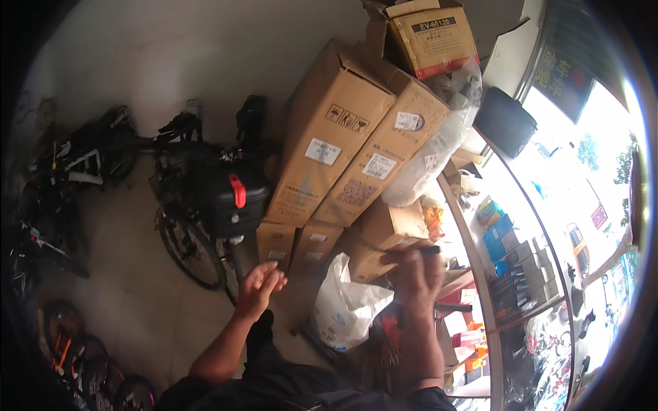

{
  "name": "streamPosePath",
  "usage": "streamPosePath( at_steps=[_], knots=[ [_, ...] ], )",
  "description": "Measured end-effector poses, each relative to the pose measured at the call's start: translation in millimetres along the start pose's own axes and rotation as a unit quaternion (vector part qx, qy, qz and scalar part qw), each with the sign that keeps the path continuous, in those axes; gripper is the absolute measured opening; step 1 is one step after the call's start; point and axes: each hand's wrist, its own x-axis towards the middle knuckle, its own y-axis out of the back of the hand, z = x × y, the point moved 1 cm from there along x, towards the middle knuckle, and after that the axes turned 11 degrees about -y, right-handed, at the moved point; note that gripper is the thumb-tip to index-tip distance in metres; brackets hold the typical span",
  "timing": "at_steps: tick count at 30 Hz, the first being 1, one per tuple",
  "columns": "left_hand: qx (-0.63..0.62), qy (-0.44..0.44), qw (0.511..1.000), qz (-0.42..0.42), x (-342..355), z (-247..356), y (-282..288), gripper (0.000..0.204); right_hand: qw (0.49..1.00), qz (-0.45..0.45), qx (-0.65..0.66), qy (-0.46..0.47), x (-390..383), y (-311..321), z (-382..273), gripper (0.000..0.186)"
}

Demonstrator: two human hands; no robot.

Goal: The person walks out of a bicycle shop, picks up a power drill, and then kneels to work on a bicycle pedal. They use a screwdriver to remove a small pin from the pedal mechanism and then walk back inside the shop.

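Observation:
My left hand is raised in front of me, between the bicycle wheel and a white plastic bag. Its fingers are curled toward the thumb, and anything between them is too small to make out. Blurred by motion, my right hand is beside the tall cartons at the right. A thin black cable-like piece shows at its fingertips, with a faint dark curve running leftward over the cartons. Between my hands stands the crumpled white plastic bag, its mouth gaping.
Tall cardboard boxes lean against the wall, with an opened carton on top. A bicycle carrying a black top box stands left of them. More bicycles line the left. Shelves hold goods by the bright window.

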Motion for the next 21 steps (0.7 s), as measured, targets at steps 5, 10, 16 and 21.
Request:
streamPosePath(
  at_steps=[5, 10, 16, 21],
  knots=[
    [0.137, -0.248, 0.952, -0.118, 243.2, 42.0, -28.7, 0.024, 0.943, 0.029, -0.082, 0.322, 160.7, -66.5, -34.0, 0.019],
    [0.181, -0.576, 0.778, -0.173, 461.0, 152.6, -110.0, 0.021, 0.856, 0.216, -0.210, 0.420, 305.9, -150.7, -104.5, 0.023],
    [0.330, -0.672, 0.632, -0.199, 617.7, 158.4, -129.7, 0.023, 0.722, 0.215, -0.225, 0.618, 463.5, -256.9, -156.5, 0.019],
    [0.305, -0.656, 0.651, -0.229, 639.7, 145.9, -128.0, 0.013, 0.563, 0.111, -0.307, 0.759, 602.7, -283.8, -196.0, 0.014]
  ],
)
